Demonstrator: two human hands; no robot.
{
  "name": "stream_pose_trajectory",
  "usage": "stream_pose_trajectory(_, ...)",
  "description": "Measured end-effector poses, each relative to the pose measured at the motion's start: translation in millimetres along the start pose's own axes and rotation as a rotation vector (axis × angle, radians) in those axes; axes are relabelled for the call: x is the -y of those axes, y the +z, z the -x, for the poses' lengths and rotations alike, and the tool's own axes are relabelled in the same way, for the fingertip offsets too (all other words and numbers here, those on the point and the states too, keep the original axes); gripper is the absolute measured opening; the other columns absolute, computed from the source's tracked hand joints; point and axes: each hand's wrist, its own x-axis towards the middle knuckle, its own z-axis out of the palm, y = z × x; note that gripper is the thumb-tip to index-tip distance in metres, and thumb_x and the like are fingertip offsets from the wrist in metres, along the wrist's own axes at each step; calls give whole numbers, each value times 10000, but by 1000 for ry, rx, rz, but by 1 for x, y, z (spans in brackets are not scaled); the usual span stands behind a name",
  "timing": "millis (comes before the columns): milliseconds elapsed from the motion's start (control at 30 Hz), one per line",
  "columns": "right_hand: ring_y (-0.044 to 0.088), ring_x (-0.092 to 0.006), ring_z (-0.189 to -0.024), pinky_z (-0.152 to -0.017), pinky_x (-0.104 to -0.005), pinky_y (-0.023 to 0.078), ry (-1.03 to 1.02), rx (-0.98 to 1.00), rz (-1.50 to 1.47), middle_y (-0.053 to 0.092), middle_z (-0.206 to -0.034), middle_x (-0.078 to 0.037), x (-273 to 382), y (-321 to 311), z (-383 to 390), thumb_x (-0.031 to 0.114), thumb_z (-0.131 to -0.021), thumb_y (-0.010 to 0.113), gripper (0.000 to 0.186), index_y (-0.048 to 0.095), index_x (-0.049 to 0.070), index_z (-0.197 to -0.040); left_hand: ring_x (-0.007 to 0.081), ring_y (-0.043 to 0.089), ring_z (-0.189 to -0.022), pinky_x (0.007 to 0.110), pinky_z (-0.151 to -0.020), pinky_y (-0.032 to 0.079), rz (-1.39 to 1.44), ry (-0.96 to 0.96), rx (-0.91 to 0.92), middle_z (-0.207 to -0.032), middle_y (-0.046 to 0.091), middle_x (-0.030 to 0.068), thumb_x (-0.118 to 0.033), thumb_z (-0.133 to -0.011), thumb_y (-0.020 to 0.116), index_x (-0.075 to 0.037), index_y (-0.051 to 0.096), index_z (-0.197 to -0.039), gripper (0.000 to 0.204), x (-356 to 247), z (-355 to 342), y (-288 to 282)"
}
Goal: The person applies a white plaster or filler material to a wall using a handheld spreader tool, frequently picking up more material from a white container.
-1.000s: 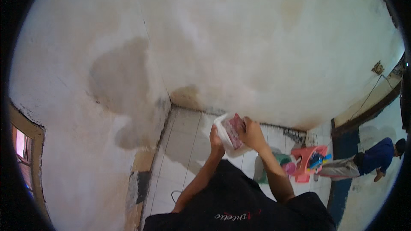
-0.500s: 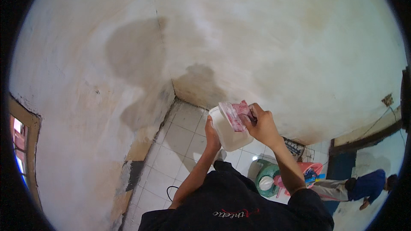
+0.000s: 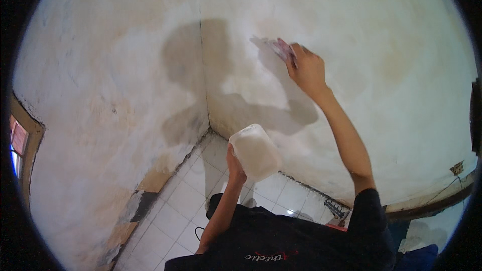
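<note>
My right hand [image 3: 307,73] is raised to the right-hand wall [image 3: 381,30], fingers closed round a pinkish-red putty scraper [image 3: 284,49] smeared with white paste. The scraper's edge is at the wall surface or very close to it; its shadow meets it there. Lower down, my left hand [image 3: 235,165] grips a white rectangular plastic tub [image 3: 255,153] by its left side. The tub is held in front of my chest, apart from the wall. Pale residue shows along its rim, and how much paste is inside I cannot tell.
A second patchy wall [image 3: 95,70] meets the first in a corner. White floor tiles [image 3: 186,195] lie below. A wood-framed window [image 3: 25,145] is at far left. A dark rack-like item [image 3: 335,208] lies by the wall's foot; a person's blue clothing [image 3: 419,258] shows at lower right.
My right hand has lifted the scraper from the tub up to the right-hand wall. The tub has shifted slightly left in my left hand. The view has turned, hiding the green and pink containers.
</note>
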Motion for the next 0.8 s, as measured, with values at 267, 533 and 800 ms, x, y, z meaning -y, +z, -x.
stream_pose_trajectory(267,682,-325,-748,-633,-439,552,-69,206,448,686,-842,-143,-63,44,-140,274,-877,586,299,599,81,-1105,275,623,-1052,407,-893,534,-88,-47,-191,-1182,598,142,-498,-1023,273,-31,448,-1326,584,-27,-26,-37)
stream_pose_trajectory(533,654,-275,-755,-695,-386,545,303,-19,547,666,-888,-115,-21,-102,-219,319,-878,658,304,641,112,-1099,255,620,-1027,382,-861,536,-274,-50,-70,-1174,591,136,-484,-1029,293,-32,443,-1312,554,-86,-43,-85)
stream_pose_trajectory(800,652,-377,-743,-640,-456,521,160,391,190,676,-875,-169,3,101,-31,226,-842,655,324,611,125,-1147,255,612,-1058,387,-864,542,-287,-97,-232,-1200,581,127,-483,-1025,311,-41,453,-1290,535,-154,-55,-153)
